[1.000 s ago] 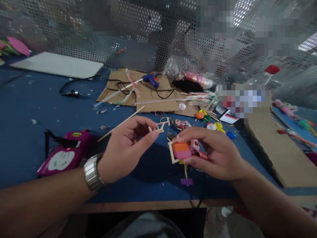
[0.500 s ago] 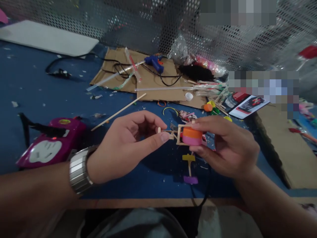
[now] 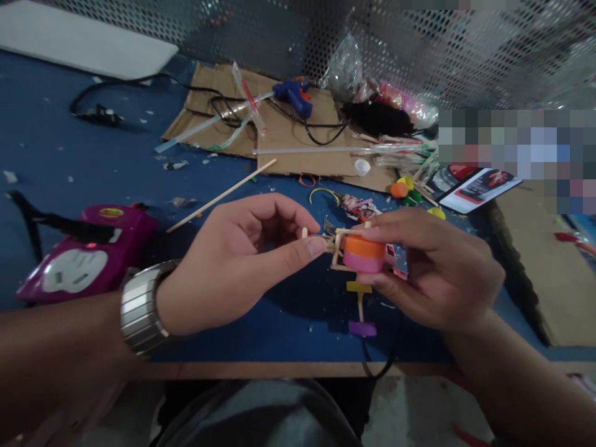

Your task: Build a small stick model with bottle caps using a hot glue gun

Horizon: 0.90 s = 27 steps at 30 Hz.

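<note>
My right hand grips a small frame of thin wooden sticks between thumb and fingers. Against the frame sits a round piece, orange on top and pink below, like joined bottle caps. With thumb and fingertips, my left hand pinches a small wooden stick piece at the frame's left end. Whether the two wooden parts are joined is hard to make out. Below the frame is a stick piece with a yellow bar and a purple bar.
A purple device with a black cable lies at left, near a loose wooden stick. Behind are cardboard, a blue glue gun, clear glue sticks and coloured caps. A phone leans at right.
The view has tilted, so the table's things appear higher. Both hands keep their grips, and the stick piece in my left hand sits slightly closer to the frame.
</note>
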Tool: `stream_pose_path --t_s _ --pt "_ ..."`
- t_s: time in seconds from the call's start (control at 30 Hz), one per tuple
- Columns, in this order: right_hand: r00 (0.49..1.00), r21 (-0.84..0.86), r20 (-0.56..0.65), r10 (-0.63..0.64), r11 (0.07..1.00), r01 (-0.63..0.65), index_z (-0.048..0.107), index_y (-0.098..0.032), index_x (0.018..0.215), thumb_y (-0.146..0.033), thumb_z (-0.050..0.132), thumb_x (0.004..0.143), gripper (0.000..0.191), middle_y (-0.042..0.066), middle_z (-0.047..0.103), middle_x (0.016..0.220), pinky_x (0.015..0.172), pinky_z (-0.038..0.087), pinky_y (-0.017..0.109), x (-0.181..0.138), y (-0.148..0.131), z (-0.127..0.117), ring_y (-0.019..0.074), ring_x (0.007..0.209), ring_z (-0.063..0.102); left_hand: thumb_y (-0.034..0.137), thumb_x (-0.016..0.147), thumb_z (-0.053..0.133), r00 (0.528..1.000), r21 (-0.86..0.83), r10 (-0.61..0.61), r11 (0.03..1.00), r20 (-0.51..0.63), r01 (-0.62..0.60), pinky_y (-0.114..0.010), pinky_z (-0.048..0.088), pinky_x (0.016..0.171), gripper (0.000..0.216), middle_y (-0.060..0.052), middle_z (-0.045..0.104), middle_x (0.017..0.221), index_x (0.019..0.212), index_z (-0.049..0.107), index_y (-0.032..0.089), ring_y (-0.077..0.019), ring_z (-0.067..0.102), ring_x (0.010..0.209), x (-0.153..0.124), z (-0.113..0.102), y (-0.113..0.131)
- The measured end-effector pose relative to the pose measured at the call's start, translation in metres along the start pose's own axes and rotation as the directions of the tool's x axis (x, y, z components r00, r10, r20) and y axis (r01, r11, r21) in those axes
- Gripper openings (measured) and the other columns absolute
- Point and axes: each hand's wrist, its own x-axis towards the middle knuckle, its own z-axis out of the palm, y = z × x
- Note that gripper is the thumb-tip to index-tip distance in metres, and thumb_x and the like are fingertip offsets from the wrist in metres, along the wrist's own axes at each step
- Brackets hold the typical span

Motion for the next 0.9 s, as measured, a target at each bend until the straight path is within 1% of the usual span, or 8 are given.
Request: stream_pose_path --t_s 0.2,0.4,0.57,0.77,0.9 --pt "1.0 -0.003 0.001 -0.008 1.0 0.008 0.08 -0.022 0.133 -0.029 0.093 0.092 0.044 0.01 0.088 0.112 0.093 0.071 0.04 -0.0011 0.0012 0.0003 0.0271 0.102 0.085 0.024 0.086 0.092 1.0 0.035 0.008 0.999 0.0 -0.008 -0.018 0.056 0.063 0.014 -0.001 0.074 0.082 0.089 0.079 0.019 -0.011 0.065 0.071 0.0006 -0.0004 -0.0009" --pt "1.0 -0.002 0.004 0.022 1.0 -0.022 0.078 -0.029 0.137 -0.03 0.092 0.092 0.047 0.008 0.089 0.114 0.091 0.072 0.044 -0.0011 0.0 0.0009 0.0292 0.102 0.086 0.027 0.08 0.1 1.0 0.015 -0.019 1.0 -0.012 0.019 -0.02 0.057 0.064 0.022 -0.001 0.075 0.082 0.088 0.08 0.02 -0.0126 0.066 0.072 0.0003 -0.0008 -0.0013" --pt "1.0 -0.001 0.013 0.029 1.0 -0.029 0.078 -0.033 0.137 -0.03 0.092 0.093 0.046 0.007 0.089 0.113 0.092 0.073 0.048 -0.0005 -0.0009 0.0005 0.0306 0.102 0.086 0.034 0.08 0.1 1.0 0.046 -0.017 0.999 -0.015 0.017 -0.024 0.059 0.063 0.024 -0.003 0.076 0.082 0.088 0.081 0.021 -0.0151 0.067 0.071 0.0003 -0.0011 -0.0006" --pt "0.999 -0.004 0.012 0.036 0.999 -0.036 0.079 -0.032 0.136 -0.031 0.091 0.094 0.044 0.007 0.089 0.116 0.091 0.073 0.048 -0.0013 -0.001 0.001 0.0309 0.103 0.086 0.028 0.078 0.101 0.999 0.025 -0.029 0.999 -0.014 0.03 -0.022 0.058 0.064 0.023 -0.002 0.076 0.082 0.087 0.081 0.021 -0.0136 0.066 0.072 0.0001 -0.0009 -0.0007" --pt "1.0 -0.014 0.004 0.024 1.0 -0.024 0.079 -0.031 0.135 -0.03 0.092 0.094 0.044 0.007 0.089 0.115 0.087 0.074 0.045 -0.0017 -0.0016 0.0013 0.0299 0.102 0.087 0.025 0.079 0.1 0.999 0.008 -0.036 0.999 -0.005 0.036 -0.021 0.057 0.064 0.02 -0.001 0.076 0.082 0.087 0.081 0.021 -0.0127 0.066 0.071 0.0006 -0.0004 -0.0012"
